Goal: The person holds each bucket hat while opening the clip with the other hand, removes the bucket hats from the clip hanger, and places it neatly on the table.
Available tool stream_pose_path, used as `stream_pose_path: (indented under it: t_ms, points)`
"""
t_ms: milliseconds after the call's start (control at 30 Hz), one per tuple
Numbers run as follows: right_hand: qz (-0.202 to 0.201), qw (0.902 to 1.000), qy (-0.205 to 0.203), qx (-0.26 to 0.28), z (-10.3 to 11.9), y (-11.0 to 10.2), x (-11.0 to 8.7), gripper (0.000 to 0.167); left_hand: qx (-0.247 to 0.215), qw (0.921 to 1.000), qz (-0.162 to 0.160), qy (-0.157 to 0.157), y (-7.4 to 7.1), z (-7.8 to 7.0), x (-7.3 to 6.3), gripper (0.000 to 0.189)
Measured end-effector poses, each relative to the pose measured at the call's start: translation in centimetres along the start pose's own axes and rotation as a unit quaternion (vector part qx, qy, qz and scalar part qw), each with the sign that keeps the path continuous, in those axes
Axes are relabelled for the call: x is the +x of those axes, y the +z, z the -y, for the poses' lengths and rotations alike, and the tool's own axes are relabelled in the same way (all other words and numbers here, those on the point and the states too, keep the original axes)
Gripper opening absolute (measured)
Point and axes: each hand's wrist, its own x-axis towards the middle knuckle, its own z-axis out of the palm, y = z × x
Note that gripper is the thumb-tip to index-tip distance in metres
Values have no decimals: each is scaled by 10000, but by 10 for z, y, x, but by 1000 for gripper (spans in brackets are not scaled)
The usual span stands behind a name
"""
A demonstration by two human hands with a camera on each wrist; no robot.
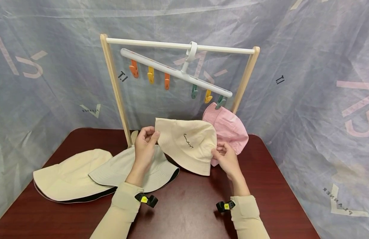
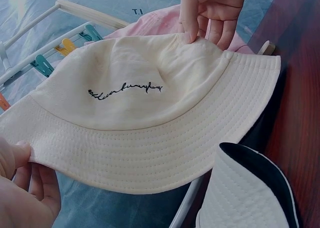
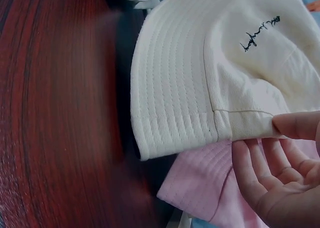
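A cream bucket hat (image 1: 187, 142) with dark script lettering is held up off the table between both hands. My left hand (image 1: 145, 144) pinches its brim at the upper left corner, thumb in front. On the other side my right hand (image 1: 227, 157) pinches the crown's edge between thumb and fingers, as the right wrist view also shows at the hat's side seam (image 3: 242, 111). Behind it a pink bucket hat (image 1: 229, 127) hangs from a green clip (image 1: 220, 102) at the low end of a tilted white hanger (image 1: 172, 71).
The hanger hooks over the white bar (image 1: 151, 43) of a wooden-legged rack. Orange, yellow and green clips, such as an orange one (image 1: 167, 81), hang along it. A pale grey hat (image 1: 121, 167) and another cream hat (image 1: 74, 172) lie on the dark red table (image 1: 184, 212) at left.
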Motion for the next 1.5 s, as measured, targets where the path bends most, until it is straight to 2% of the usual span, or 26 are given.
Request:
stream_pose_path:
  t_ms: [200,600,833,1033,1267,1500]
  points:
    - [-174,9998,-44,-60,1,-1,0,33,6,9997,147,-203,-1,-1,-1,23]
    - [-346,9983,-130,-443,0,-4,0,33,30,9985,377,-392,-3,-1,1,25]
    - [-464,9983,-274,-240,3,-6,-2,32,5,9977,474,-493,-4,-4,2,29]
    - [-462,9981,-308,-276,8,-7,-4,32,-134,9963,553,-639,-7,-7,3,27]
    - [-513,9978,-332,-257,10,-8,-3,31,-48,9957,677,-634,-9,-8,3,25]
    - [-513,9979,-303,-272,10,-11,-4,30,299,9937,810,-714,-14,-8,5,27]
